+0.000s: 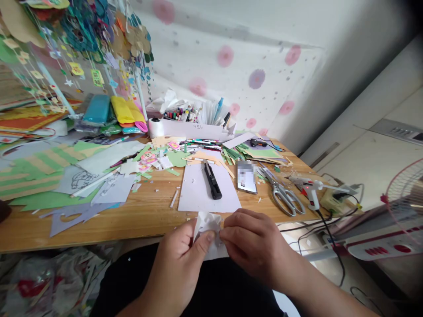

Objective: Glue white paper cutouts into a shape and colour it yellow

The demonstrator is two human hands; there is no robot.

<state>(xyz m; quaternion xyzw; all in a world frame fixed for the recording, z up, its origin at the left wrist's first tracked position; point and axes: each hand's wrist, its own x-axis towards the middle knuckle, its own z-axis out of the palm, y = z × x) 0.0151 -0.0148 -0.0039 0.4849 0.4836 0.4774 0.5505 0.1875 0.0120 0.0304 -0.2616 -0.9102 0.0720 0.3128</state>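
Both hands work a small crumpled white paper piece (209, 224), held just off the near edge of the light wooden table (148, 215), about mid-length, over our lap.

Grip: left hand (180, 255) has thumb + forefinger pinched shut on the paper's left side. Right hand (254, 244) has fingertips closed on its right side, other fingers curled in.

Progress (our judgement): top of the paper is already scrunched. Lower part hangs flatter below the fingers. Not glued or set down yet. Final shape can't be told.

Materials: the paper is thin and soft-looking, creased all over, an irregular lump.
- Flat pale rectangular sheet (198, 191) at the near edge, smooth.
- Long black plastic utility knife (212, 179) lies on that sheet, matt.
- Glossy phone (246, 177) just right of the sheet.
- Steel scissors w/ grey handles (282, 193) toward the right edge.
- White glue gun (309, 187) near the right corner, small red light on.
- Green + tan paper strips and offcuts (36, 171) cover the left half.
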